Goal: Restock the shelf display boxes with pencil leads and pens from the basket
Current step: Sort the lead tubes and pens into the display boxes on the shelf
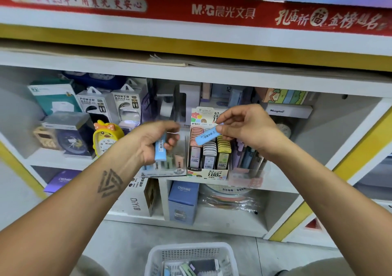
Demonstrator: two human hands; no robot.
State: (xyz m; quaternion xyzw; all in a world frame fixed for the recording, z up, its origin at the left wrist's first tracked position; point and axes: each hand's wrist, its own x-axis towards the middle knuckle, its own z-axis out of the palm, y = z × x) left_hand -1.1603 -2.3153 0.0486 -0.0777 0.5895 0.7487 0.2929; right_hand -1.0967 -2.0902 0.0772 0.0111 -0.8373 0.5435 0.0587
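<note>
My left hand (156, 139) grips a light-blue pencil lead case (160, 149) upright, just above a clear display box (167, 166) holding blue, green and pink cases. My right hand (247, 127) pinches a second light-blue lead case (206, 136), tilted, over a printed display box (209, 159) filled with rows of pink, white and yellow lead cases. A clear box of pastel pens (247, 159) stands to the right of it. The white basket (191, 258) sits on the floor at the bottom, with several packs inside.
The white shelf (275, 182) also carries a yellow duck alarm clock (107, 137), power bank boxes (110, 106) and other cartons behind the display boxes. A lower shelf holds a blue carton (183, 201) and wrapped goods. Grey floor lies around the basket.
</note>
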